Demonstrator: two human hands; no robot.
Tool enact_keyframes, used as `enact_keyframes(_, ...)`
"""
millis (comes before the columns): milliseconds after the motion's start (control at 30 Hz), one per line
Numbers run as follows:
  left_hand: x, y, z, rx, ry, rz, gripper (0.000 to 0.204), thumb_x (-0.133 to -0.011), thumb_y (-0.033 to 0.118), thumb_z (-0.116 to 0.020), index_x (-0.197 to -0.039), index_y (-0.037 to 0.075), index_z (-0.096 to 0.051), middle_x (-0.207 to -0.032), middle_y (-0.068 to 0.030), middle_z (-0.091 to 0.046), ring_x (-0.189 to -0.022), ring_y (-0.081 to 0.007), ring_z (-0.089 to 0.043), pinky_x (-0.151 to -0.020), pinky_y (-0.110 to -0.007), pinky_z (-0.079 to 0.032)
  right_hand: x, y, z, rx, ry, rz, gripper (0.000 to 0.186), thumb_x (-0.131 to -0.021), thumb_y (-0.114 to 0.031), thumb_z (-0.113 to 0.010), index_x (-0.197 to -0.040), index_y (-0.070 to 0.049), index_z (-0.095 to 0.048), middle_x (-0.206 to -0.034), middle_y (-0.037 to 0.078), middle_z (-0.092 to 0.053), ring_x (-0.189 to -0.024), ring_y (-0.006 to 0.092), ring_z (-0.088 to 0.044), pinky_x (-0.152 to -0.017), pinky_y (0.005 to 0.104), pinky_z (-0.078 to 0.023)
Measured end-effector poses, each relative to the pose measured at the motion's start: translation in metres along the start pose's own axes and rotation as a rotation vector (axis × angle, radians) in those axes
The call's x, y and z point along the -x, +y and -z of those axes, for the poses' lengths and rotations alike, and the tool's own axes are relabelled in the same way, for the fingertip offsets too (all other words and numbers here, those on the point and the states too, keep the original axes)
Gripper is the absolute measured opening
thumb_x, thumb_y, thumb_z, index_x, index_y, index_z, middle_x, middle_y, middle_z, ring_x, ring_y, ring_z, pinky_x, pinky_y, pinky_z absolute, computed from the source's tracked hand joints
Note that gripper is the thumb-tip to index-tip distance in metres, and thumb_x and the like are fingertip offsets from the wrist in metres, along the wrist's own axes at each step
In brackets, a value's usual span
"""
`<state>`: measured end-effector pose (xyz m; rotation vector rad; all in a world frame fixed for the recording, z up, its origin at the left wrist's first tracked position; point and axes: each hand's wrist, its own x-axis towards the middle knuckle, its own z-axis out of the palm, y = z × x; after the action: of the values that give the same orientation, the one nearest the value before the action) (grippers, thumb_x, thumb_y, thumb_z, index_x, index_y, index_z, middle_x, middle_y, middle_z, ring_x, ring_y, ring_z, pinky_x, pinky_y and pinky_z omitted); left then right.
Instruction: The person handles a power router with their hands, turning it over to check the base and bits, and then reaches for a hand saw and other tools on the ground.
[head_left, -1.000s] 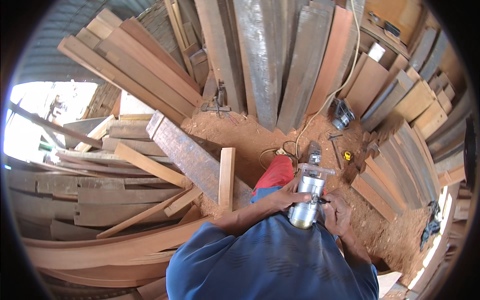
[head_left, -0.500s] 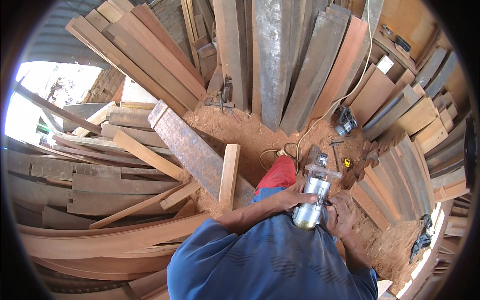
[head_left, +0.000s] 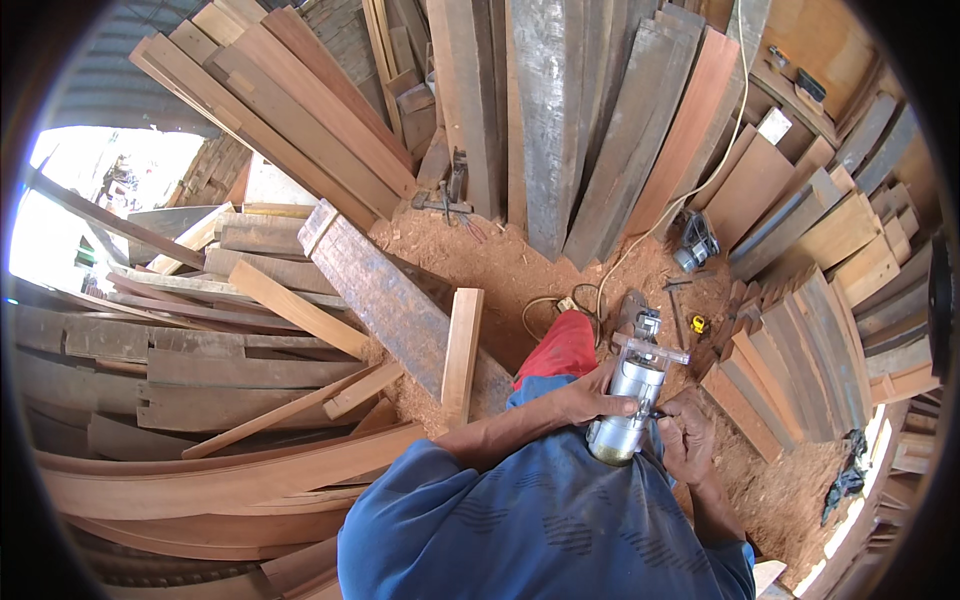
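A silver trim router (head_left: 632,405) with a clear base plate (head_left: 652,348) stands against the front of my blue shirt, its base end turned up and away from me. My left hand (head_left: 596,392) wraps around its body from the left, thumb lying across the metal. On the other side my right hand (head_left: 686,436) is closed, fingertips pinched at a small dark part (head_left: 657,414) on the router's side. My fingers hide most of that part, so its kind cannot be made out.
A wide plank (head_left: 375,290) slopes up at front left, a short light block (head_left: 462,355) on it. Tall boards (head_left: 545,120) lean at the back. A corded power tool (head_left: 696,242), a hammer (head_left: 676,300) and a yellow tape measure (head_left: 698,324) lie on the sawdust, right. Stacked planks (head_left: 230,370) fill the left.
My right hand has shifted slightly down and right, its fingers turning at the small dark part. The router stays in my left hand, almost unmoved.
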<state>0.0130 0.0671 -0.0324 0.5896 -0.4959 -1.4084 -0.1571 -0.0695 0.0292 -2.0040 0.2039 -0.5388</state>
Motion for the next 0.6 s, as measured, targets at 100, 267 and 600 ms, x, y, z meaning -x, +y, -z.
enact_keyframes(100,-0.001,-0.002,0.002,-0.041,-0.002,-0.005,0.072,-0.084,0.026,-0.084,-0.140,0.008,-0.043,-0.111,-0.0046,-0.062,-0.105,-0.0167,-0.062,-0.091,-0.036,-0.053,0.010,0.002,-0.001,-0.062,0.000,-0.141,0.015,-0.094,-0.015,-0.065,-0.093,-0.001,-0.065,-0.080,0.011,-0.060,-0.073,0.0253,-0.055,-0.070,0.0383,-0.043)
enact_keyframes(267,-0.002,-0.003,0.004,-0.070,-0.017,-0.006,0.074,-0.084,0.027,-0.085,-0.142,0.008,-0.042,-0.113,-0.0047,-0.063,-0.108,-0.0169,-0.062,-0.093,-0.036,-0.052,0.012,0.005,0.000,-0.112,0.009,-0.176,0.016,-0.096,-0.016,-0.065,-0.094,0.000,-0.065,-0.079,0.009,-0.057,-0.072,0.0208,-0.054,-0.067,0.0348,-0.042)
enact_keyframes(600,-0.001,0.003,-0.001,-0.005,0.001,0.041,0.062,-0.087,0.023,-0.082,-0.136,0.008,-0.047,-0.115,-0.0059,-0.066,-0.105,-0.0162,-0.064,-0.093,-0.035,-0.053,0.010,-0.002,-0.002,-0.038,0.046,-0.136,0.014,-0.096,-0.013,-0.063,-0.093,0.000,-0.064,-0.079,0.010,-0.057,-0.072,0.0242,-0.056,-0.068,0.0367,-0.044)
